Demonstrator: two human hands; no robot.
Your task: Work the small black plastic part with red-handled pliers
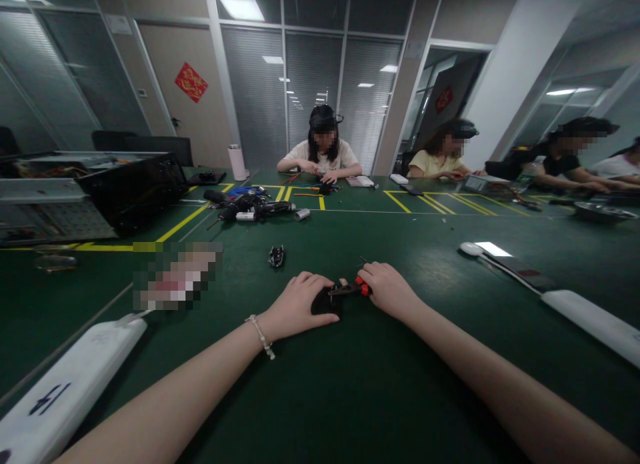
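My left hand (303, 303) is closed around a small black block-like part (325, 304) resting on the green table, thumb along its near side. Pliers with red handles (363, 286) are gripped in my right hand (390, 287). Their dark jaws reach left to the black part, near a small pale piece at its upper edge. Whether the jaws are shut on anything is too small to tell. Just beyond my hands lies a small black-and-silver component (276, 256), touched by neither hand.
A pile of black and blue cables (250, 204) lies farther back. An open computer case (95, 191) stands at left. White power banks flank me, left (75, 377) and right (595, 321), with cables and phones. Several people work across the table (430, 397); a pink bottle (237, 163) stands there.
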